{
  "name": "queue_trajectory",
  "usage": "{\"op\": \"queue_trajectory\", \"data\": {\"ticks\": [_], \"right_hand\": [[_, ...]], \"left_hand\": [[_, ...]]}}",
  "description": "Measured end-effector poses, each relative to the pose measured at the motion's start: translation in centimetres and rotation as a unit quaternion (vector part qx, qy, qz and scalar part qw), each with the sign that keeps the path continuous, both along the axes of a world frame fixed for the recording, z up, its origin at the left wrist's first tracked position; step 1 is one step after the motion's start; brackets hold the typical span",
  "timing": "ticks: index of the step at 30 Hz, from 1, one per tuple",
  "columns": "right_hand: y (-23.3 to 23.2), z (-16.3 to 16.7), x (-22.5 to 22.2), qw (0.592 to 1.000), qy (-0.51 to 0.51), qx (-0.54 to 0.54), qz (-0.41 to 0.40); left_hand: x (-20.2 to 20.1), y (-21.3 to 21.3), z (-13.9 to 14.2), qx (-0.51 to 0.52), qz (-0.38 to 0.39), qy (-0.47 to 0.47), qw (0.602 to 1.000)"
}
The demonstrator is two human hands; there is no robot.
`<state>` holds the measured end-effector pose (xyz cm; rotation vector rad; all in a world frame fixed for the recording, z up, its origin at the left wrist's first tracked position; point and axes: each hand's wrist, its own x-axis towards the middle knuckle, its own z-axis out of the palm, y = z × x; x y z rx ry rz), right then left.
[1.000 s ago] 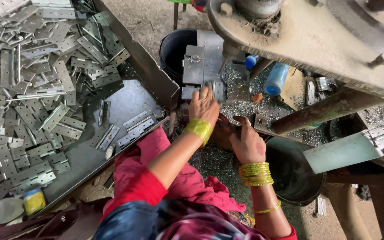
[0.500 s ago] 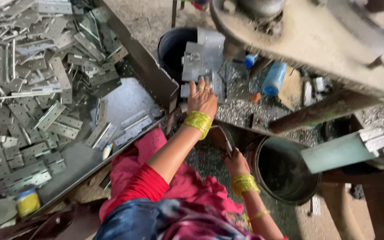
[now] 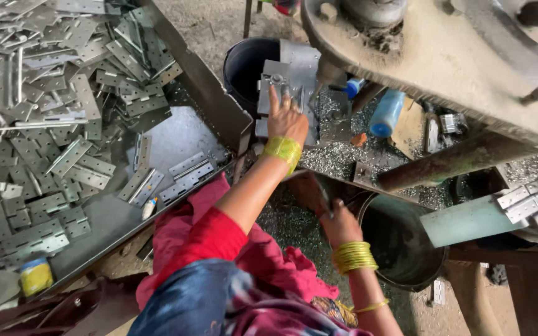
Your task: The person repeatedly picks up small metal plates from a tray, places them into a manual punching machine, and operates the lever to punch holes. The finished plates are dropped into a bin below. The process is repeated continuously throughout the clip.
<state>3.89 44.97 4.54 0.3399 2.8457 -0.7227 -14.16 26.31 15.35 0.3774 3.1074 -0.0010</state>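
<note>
The left hand [image 3: 286, 119] is stretched forward with fingers spread flat on a grey perforated metal plate [image 3: 276, 87] seated on the press bed, nothing being gripped. The right hand [image 3: 339, 225] is held low beside a dark round metal bucket [image 3: 400, 249], closed around a thin dark rod [image 3: 322, 196] whose lower end is hidden. A steel tray of loose flat hinges [image 3: 51, 143] is seen left, and the large rusty press frame [image 3: 443, 56] is cut off above.

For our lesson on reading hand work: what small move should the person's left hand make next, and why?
Probably press the metal plate flat and steady on the press bed: the left hand already rests on it with fingers spread, while the right hand grips a dark handle lower down.
</note>
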Motion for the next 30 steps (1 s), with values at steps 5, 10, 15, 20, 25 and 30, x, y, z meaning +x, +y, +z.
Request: {"op": "queue_trajectory", "data": {"ticks": [5,10,15,20,25,30], "right_hand": [[-1.0,0.4,0.5,0.998,0.023,0.045,-0.031],[-2.1,0.1,1.4,0.999,-0.023,0.010,-0.034],[0.1,0.4,-0.5,0.999,-0.024,0.042,-0.014],[-2.0,-1.5,1.7,0.998,0.004,0.033,-0.062],[-0.7,0.6,-0.2,0.999,0.026,0.028,0.011],[0.3,1.3,-0.3,0.998,0.038,0.054,0.013]], "left_hand": [[-0.9,0.1,-1.2,-0.029,0.030,0.131,0.991],[1.3,-0.2,-2.3,0.036,0.013,0.062,0.997],[0.1,0.3,-0.6,-0.094,0.004,-0.017,0.995],[1.1,0.4,-1.4,-0.037,0.010,0.062,0.997],[1.1,-0.3,-1.1,-0.081,0.006,0.031,0.996],[0.4,0.3,-0.2,-0.082,0.014,-0.026,0.996]]}}
